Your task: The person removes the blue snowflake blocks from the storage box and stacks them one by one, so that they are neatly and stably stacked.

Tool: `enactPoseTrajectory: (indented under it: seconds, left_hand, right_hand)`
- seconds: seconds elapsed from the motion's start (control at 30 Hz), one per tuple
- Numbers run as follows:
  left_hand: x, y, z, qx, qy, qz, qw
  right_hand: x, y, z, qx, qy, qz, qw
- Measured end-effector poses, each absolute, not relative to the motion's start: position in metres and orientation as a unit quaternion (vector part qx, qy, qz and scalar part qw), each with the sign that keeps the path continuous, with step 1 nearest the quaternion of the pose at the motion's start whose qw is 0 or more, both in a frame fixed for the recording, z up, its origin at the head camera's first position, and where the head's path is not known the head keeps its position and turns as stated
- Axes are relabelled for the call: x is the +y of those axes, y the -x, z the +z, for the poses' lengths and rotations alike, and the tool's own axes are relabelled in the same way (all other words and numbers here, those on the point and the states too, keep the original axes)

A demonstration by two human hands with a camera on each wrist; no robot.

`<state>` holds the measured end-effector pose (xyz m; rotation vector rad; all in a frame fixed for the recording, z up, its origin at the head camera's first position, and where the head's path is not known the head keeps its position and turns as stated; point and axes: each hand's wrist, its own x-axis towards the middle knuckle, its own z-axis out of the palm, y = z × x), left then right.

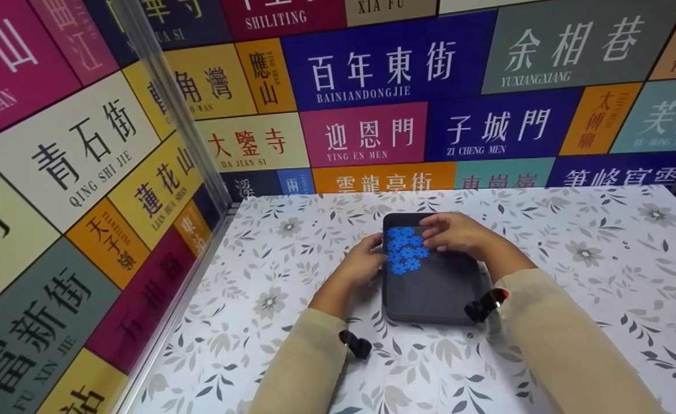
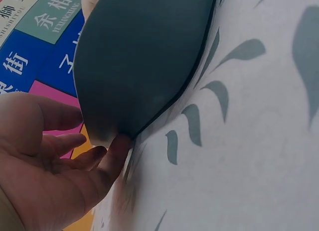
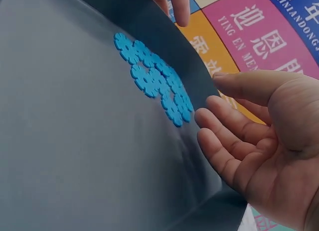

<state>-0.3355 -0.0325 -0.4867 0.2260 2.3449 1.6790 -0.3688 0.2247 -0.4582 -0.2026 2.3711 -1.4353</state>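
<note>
A dark grey rectangular tray (image 1: 432,296) lies on the table with its long side pointing away from me. Several blue flower-shaped notched plastic discs (image 1: 405,251) form a flat cluster at its far left; the right wrist view shows the discs (image 3: 149,71) close to the tray wall. My left hand (image 1: 362,261) is at the tray's left side, fingertips touching the outer wall near a corner in the left wrist view. Over the tray's far right part, my right hand (image 1: 455,233) holds nothing, its fingers (image 3: 224,131) loosely bent beside the discs.
White cloth with grey leaves and flowers covers the table (image 1: 280,356). Behind it stands a wall (image 1: 372,138) of colourful sign panels, and another panelled wall (image 1: 84,230) runs along the left. Dark wrist cameras (image 1: 356,344) are strapped over both sleeves.
</note>
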Motion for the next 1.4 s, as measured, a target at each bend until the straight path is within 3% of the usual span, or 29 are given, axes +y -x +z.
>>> enactPoseTrajectory:
  seconds: [0.67, 1.03, 1.4]
  left_hand:
    - [-0.035, 0.338, -0.489, 0.829, -0.096, 0.539, 0.112]
    - [-0.034, 0.337, -0.488, 0.839, -0.104, 0.525, 0.098]
    - [-0.034, 0.336, -0.489, 0.823, -0.114, 0.546, 0.103]
  right_hand:
    - [0.226, 0.384, -0.477, 0.847, 0.054, -0.501, 0.169]
    - [0.228, 0.386, -0.476, 0.860, 0.059, -0.468, 0.195]
    - [0.220, 0.380, -0.476, 0.892, 0.067, -0.417, 0.165]
